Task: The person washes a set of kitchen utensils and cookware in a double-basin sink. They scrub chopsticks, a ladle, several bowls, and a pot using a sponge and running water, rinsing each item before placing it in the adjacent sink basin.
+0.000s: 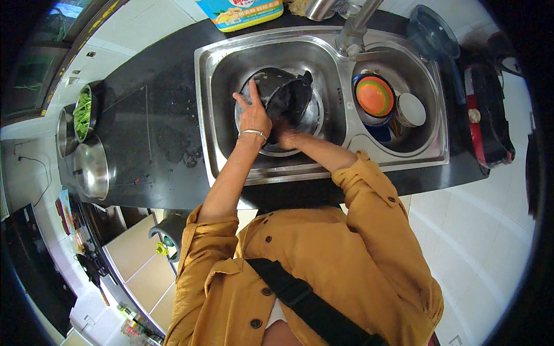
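Observation:
A dark pot or pan (pixel 270 82) lies tilted in a round metal basin (pixel 319 116), inside the left bowl of a steel sink (pixel 220 129). My left hand (pixel 253 117) rests on the dark vessel's left side, thumb and fingers spread over its rim and wall. Reaching in from the lower right, my right hand (pixel 285 135) is blurred at the dark interior; its fingers are hidden. A black crumpled thing, perhaps a cloth or bag, shows at the vessel's upper right edge.
The right sink bowl holds an orange bowl (pixel 374 96) and a white cup or bowl (pixel 411 110). The faucet (pixel 350 39) stands between the bowls. Greens in a metal bowl (pixel 83 114) and a metal lid (pixel 93 168) are far left; a dipper (pixel 433 32) is at right.

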The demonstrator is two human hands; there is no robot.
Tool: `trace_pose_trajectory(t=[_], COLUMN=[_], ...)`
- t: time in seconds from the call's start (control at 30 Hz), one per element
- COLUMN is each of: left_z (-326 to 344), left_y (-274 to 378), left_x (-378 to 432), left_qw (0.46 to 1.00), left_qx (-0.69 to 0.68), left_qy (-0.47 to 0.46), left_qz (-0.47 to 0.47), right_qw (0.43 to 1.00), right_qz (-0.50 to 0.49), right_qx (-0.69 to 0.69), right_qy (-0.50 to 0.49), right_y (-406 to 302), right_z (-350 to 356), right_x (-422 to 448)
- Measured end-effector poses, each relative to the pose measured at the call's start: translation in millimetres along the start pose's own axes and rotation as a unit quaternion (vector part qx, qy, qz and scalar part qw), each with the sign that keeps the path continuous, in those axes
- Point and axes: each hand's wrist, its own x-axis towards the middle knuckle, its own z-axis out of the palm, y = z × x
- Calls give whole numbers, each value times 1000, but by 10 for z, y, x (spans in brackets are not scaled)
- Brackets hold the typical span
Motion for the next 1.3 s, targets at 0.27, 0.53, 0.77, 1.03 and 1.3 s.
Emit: trace_pose_trajectory(t=[0.27,0.53,0.77,1.03,1.3], left_z=[-37,427,189,-75,-61], left_y=[-111,-555,-513,-121,8], left_x=[276,-361,-227,-80,196], left_qw=[997,990,999,992,989], left_qx=[66,-137,-19,92,123], left_qy=[-17,-15,-46,-86,-84], left_qz=[-20,2,-11,-2,-2], right_qw=[992,996,985,930,994], right_qz=[79,15,-36,-88,11], right_qx=[-92,-81,-137,-313,-105], right_qy=[-36,-19,-97,172,34], right_y=[670,804,450,1058,1340], right_z=[445,966,340,1212,1210], right_x=[200,309,101,608,471])
